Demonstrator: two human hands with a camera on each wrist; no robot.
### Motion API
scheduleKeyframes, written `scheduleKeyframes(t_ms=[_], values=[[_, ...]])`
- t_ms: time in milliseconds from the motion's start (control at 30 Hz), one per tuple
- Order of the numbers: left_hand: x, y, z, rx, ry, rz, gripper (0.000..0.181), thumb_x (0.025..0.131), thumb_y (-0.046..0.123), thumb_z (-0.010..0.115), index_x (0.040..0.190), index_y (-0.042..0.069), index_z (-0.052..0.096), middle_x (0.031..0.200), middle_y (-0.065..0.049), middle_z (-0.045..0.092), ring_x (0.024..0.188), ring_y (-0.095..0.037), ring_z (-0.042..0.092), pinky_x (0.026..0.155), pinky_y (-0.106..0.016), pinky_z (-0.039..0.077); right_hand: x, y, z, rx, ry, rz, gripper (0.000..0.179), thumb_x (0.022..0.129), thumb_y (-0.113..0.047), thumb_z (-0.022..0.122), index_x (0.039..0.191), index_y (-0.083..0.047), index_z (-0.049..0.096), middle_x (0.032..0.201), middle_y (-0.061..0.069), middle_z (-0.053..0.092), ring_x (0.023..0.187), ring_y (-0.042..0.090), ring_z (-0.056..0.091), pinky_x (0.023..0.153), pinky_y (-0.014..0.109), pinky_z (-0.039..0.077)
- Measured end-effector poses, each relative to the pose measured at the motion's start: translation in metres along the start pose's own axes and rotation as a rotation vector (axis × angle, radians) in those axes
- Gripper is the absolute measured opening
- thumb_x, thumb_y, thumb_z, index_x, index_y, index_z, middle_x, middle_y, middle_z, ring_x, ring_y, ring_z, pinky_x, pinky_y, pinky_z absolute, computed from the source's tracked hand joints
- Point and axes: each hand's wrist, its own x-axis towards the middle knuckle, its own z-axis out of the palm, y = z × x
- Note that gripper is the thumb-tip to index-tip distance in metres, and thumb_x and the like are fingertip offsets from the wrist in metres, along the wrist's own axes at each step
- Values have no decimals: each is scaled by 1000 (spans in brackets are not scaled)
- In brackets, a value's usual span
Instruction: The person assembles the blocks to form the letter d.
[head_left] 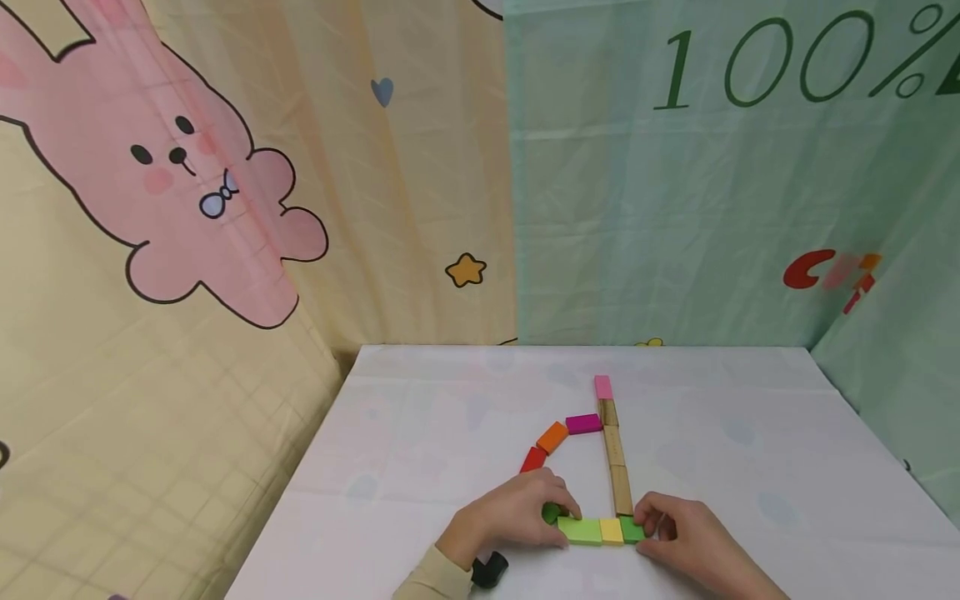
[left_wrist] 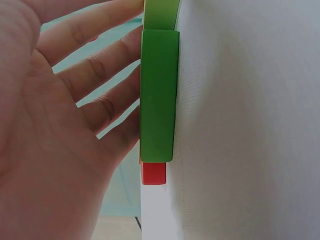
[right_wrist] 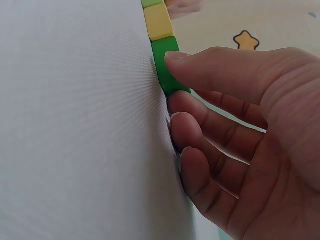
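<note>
In the head view, a row of a light green block, a yellow block and a green block lies on the white table. My left hand pinches the light green block's left end, thumb on the near side. Partly hidden under that hand is a darker green block, which fills the middle of the left wrist view. At the row's right end my right hand pinches the green block; the right wrist view shows its thumb on the block and the other fingers curled.
A line of wooden blocks runs away from the row to a pink block. Magenta, orange and red blocks curve toward my left hand. A printed curtain hangs behind the table.
</note>
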Motion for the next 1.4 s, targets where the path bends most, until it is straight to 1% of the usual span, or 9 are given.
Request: scheduleKeyframes(t_ms=[300, 433, 533, 633, 867, 1000, 1100, 1267, 1400], values=[[-2, 2, 0, -23, -1, -2, 27, 87, 33, 79, 114, 33, 75, 100, 24, 60, 93, 5, 49, 77, -14, 44, -2, 2, 2, 24, 3, 24, 28, 76, -21, 88, 95, -22, 68, 84, -8, 61, 69, 10, 53, 60, 24, 47], [-3, 2, 0, -40, 14, -7, 21, 93, 28, 70, 113, 32, 75, 102, 24, 61, 94, 5, 51, 81, -16, 45, -3, 1, 2, 38, 2, 38, 28, 76, -22, 88, 96, -22, 68, 85, -8, 61, 70, 11, 53, 60, 24, 47], [-2, 1, -1, -51, 28, -8, 25, 94, 19, 63, 113, 30, 75, 104, 24, 62, 95, 4, 53, 85, -18, 46, -3, 0, 1, 45, 1, 56, 29, 76, -23, 88, 97, -21, 68, 85, -7, 61, 71, 13, 53, 60, 24, 46], [0, 0, -1, -53, 39, -2, 31, 93, 13, 58, 114, 28, 75, 106, 23, 63, 96, 4, 55, 87, -19, 47, -2, -1, -1, 52, 1, 72, 29, 76, -24, 88, 97, -21, 68, 85, -6, 61, 71, 15, 53, 60, 24, 46], [3, -5, 1, -54, 47, 15, 31, 92, 10, 59, 112, 27, 76, 104, 23, 64, 94, 4, 56, 87, -18, 47, -2, 2, 0, 65, -1, 73, 30, 76, -26, 88, 98, -21, 70, 86, -7, 63, 71, 15, 53, 60, 25, 46], [3, -4, 4, -60, 43, 14, 30, 93, 10, 59, 111, 27, 76, 104, 23, 64, 94, 4, 56, 88, -19, 47, -4, 5, 1, 78, -7, 66, 30, 76, -30, 88, 99, -22, 70, 87, -7, 63, 72, 14, 53, 60, 25, 46], [3, -2, 4, -61, 51, 18, 28, 95, 12, 58, 111, 27, 75, 104, 23, 63, 95, 4, 56, 88, -19, 47, -5, 7, 0, 77, 6, 61, 25, 80, -31, 85, 97, -23, 70, 86, -8, 64, 72, 12, 54, 60, 25, 48], [3, 1, -2, -74, 111, 41, 23, 100, 17, 58, 111, 25, 76, 103, 21, 65, 92, 5, 56, 84, -17, 47, -4, 8, -5, 75, 50, 36, 15, 89, -34, 77, 95, -23, 69, 83, -8, 64, 70, 10, 56, 61, 26, 49], [1, 2, -12, -116, 176, 46, 21, 101, 15, 58, 110, 22, 77, 102, 16, 68, 88, 5, 56, 83, -19, 48, -1, 9, -9, 64, 71, 7, 14, 91, -36, 74, 98, -24, 69, 84, -8, 64, 70, 9, 56, 62, 25, 49]])
